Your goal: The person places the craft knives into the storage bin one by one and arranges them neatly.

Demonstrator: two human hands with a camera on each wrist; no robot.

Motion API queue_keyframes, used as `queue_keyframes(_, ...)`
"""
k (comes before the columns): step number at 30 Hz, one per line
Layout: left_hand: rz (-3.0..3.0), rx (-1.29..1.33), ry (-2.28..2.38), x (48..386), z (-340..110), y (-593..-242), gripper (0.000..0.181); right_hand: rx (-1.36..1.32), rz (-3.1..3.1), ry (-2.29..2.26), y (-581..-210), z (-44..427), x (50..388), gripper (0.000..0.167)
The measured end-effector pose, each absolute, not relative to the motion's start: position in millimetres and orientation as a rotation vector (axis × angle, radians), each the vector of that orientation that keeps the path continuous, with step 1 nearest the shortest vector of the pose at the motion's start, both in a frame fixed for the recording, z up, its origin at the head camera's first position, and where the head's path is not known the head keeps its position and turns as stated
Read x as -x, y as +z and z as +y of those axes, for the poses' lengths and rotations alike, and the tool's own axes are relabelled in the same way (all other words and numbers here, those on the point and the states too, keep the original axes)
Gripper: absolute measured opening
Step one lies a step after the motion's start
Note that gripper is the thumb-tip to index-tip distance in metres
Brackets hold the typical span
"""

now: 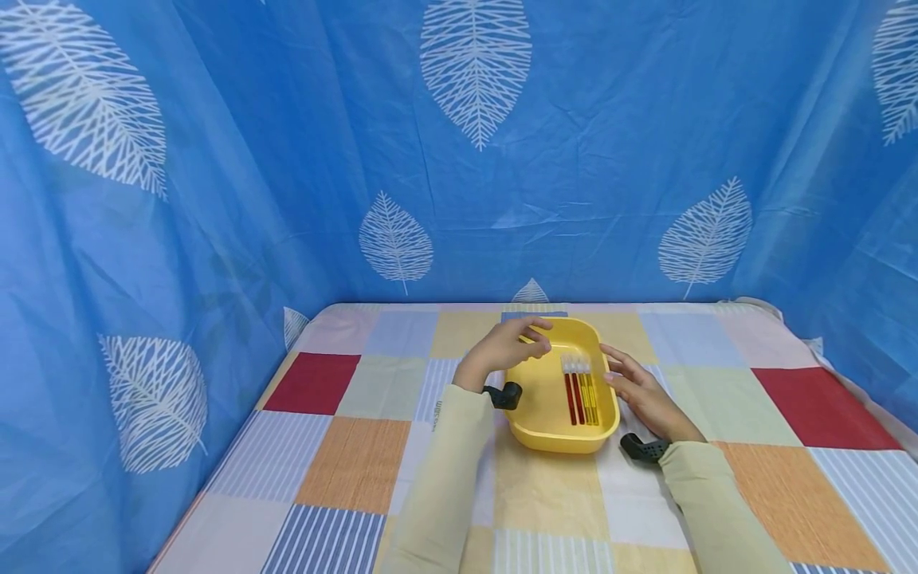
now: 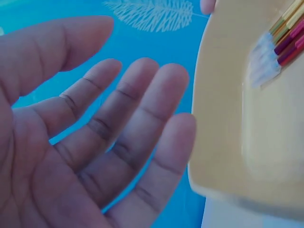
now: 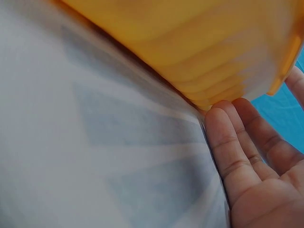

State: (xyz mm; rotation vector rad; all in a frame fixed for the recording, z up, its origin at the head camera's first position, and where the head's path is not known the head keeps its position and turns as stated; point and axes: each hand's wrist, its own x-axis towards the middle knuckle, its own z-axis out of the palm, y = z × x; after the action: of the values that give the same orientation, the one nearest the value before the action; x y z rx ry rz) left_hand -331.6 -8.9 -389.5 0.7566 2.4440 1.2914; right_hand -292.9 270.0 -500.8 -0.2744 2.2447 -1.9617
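A yellow plastic tray (image 1: pixel 559 440) stands on the table. Inside it, towards the right, several slim pen-like tools (image 1: pixel 581 399) lie side by side, red ones on the left and gold ones on the right. Their far ends have clear caps (image 2: pixel 264 61); what the caps cover is too small to tell. My left hand (image 1: pixel 508 347) hovers at the tray's left rim, fingers loosely bent and spread, holding nothing. Against the tray's right wall, my right hand (image 1: pixel 645 395) rests with fairly straight fingers; its fingertips (image 3: pixel 221 121) touch low on the outer side.
A patchwork-patterned cloth (image 1: pixel 358 454) covers the table. Behind and to the sides hangs a blue curtain (image 1: pixel 574 199) with white leaf prints. Dark straps with small devices sit on both wrists, below light sleeves (image 1: pixel 448 478).
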Motion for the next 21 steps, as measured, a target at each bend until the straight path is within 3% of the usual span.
queue_keyframes(21, 2.440, -0.652, 1.669, 338, -58, -403, 0.041, 0.264, 2.259, -1.956, -501, 270, 293, 0.070)
